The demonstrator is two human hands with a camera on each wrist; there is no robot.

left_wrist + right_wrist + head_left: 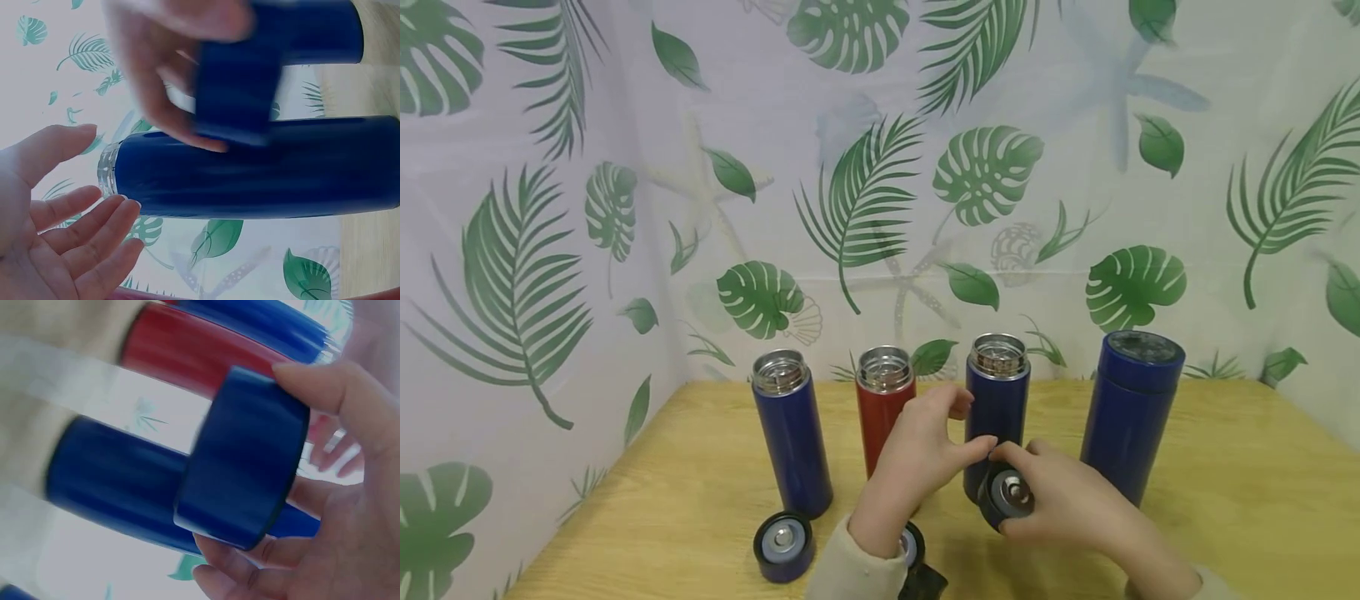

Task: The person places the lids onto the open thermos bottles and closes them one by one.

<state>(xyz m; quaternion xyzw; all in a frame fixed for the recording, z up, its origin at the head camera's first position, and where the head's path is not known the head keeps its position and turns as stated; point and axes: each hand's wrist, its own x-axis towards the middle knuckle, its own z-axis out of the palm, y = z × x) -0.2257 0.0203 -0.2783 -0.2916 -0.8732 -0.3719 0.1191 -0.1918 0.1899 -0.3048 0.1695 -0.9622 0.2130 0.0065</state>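
My right hand grips a blue bottle lid, its grey-and-metal underside facing up toward the head camera. In the right wrist view the thumb and fingers hold the lid's blue side wall. My left hand has its fingers spread, nearest to an uncapped blue vacuum bottle that stands upright. In the left wrist view the fingertips are right at this bottle's bare steel neck. The held lid overlaps the bottle's lower body in the head view. The left forearm partly hides an uncapped red bottle.
Another uncapped blue bottle stands at the left, with an upturned lid before it. A second upturned lid shows partly behind the left sleeve. At the right stands a capped blue bottle. A leaf-patterned cloth backs the wooden table.
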